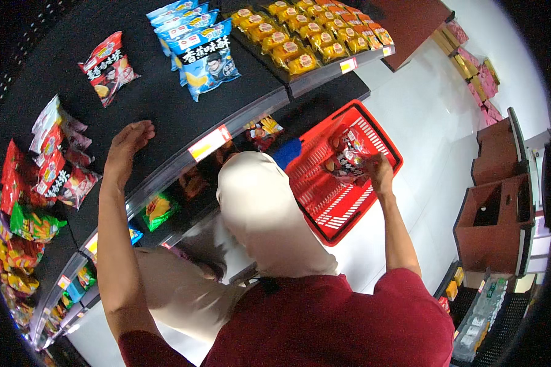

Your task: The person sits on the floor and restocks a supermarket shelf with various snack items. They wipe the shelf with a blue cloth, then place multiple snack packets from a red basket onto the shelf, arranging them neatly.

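My right hand [381, 173] grips the edge of a red snack bag [347, 158] inside the outline of a red plastic shopping basket [358, 208]. Whether the bag touches the basket floor is unclear. Over the black shelf [174, 119], my left hand [132, 137] is empty, its fingers loosely bent. Beyond it, a single red snack bag [109, 69] lies on the shelf. To its left sits a row of similar red bags [62, 179]. Farther along the shelf, several blue snack bags [206, 59] stand in an overlapping row.
Yellow-wrapped cakes [298, 46] fill the adjoining shelf. Price tags [210, 143] line the curved shelf edge, with more snacks [158, 211] below. My bent knee [257, 188] is between shelf and basket. Brown cabinets [496, 215] stand across the pale tiled floor [427, 137].
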### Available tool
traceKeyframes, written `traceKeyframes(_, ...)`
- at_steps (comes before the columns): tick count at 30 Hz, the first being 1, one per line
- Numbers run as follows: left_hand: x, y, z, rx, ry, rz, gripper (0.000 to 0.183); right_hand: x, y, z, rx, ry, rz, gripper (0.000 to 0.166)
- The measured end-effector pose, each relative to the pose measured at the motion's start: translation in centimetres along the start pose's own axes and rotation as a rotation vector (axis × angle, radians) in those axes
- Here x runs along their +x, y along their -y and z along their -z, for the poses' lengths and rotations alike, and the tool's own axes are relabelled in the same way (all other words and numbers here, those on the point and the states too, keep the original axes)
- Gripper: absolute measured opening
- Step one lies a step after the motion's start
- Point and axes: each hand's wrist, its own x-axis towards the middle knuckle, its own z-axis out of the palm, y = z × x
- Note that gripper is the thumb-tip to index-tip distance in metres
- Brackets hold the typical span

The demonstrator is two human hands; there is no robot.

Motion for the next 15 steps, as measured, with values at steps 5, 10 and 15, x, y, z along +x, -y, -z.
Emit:
traceKeyframes(5, 0.7, 0.0, -0.2, -0.023, -0.060, -0.003, 0.041, -0.4, 11.2, 7.2, 0.262, -0.062, 0.162, 0.003)
traceKeyframes(10, -0.2, -1.3, 0.0, -0.071, -0.096, -0.125, 0.037, 0.6, 26.7, 9.2, 0.447, -0.076, 0.376, 0.005)
traceKeyframes(15, -1.5, -1.8, 1.3, -0.072, -0.285, -0.180, 0.028, 1.8, 40.4, 4.2, 0.482, 0.046, 0.709, 0.010)
